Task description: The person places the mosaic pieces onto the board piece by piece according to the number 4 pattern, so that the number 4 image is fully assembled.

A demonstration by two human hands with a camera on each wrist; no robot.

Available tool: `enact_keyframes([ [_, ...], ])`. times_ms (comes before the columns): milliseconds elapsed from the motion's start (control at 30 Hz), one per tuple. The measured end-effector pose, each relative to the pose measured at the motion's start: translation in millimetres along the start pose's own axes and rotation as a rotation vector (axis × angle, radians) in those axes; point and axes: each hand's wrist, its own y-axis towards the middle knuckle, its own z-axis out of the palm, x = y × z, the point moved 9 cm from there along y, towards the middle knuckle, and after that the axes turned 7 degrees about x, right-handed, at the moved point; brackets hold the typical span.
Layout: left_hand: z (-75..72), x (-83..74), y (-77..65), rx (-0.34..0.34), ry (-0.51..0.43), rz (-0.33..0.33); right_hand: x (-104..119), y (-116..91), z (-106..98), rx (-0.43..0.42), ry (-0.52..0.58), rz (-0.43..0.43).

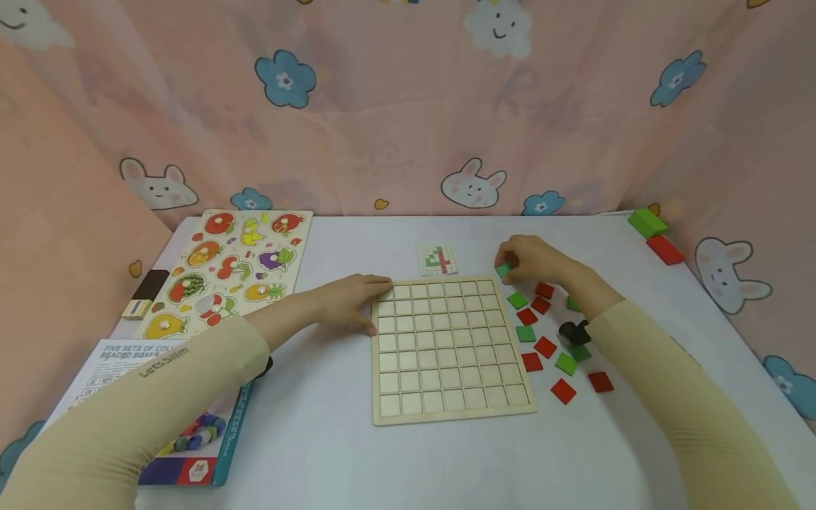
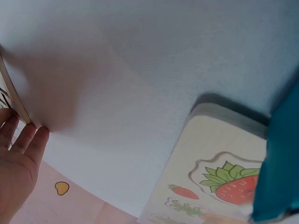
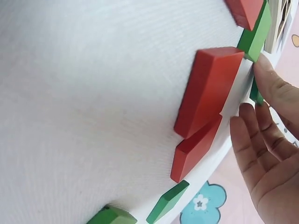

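Note:
A wooden grid board [image 1: 454, 411] lies on the white table, its square cells bare. My left hand [image 1: 353, 303] is at the board's far left corner, thumb by the left edge and fingers extended along the corner. In the left wrist view, the left fingertips [image 2: 43, 133] touch the board's edge [image 2: 18, 100] and the tabletop. Beyond the board's far right corner, my right hand [image 1: 525, 256] pinches a green square tile [image 1: 503, 270] between thumb and fingers. That green tile [image 3: 255, 92] is partly hidden by the thumb in the right wrist view. A small pattern card [image 1: 437, 260] lies behind the board.
Loose red tiles [image 1: 532, 362] and green tiles [image 1: 565, 363] are scattered right of the board. Green [image 1: 647, 223] and red [image 1: 666, 250] blocks sit at the far right edge. On the left are a fruit puzzle board [image 1: 232, 269], a dark eraser-like block [image 1: 151, 285] and a box [image 1: 210, 467].

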Motion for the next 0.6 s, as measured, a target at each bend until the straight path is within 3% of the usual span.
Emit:
enact_keyframes([
  [200, -0.8, -2.0, -1.4, -0.013, 0.015, 0.023, 2.1, 0.6, -4.0, -0.032, 0.016, -0.013],
  [400, -0.2, -2.3, -2.4, -0.007, -0.001, 0.012, 22.5, 3.3, -11.1, -0.141, 0.098, -0.054],
  [600, -0.5, -3.4, -2.1, 0.003, -0.009, 0.004, 57.3, 9.1, 5.5, -0.068, 0.175, -0.146],
])
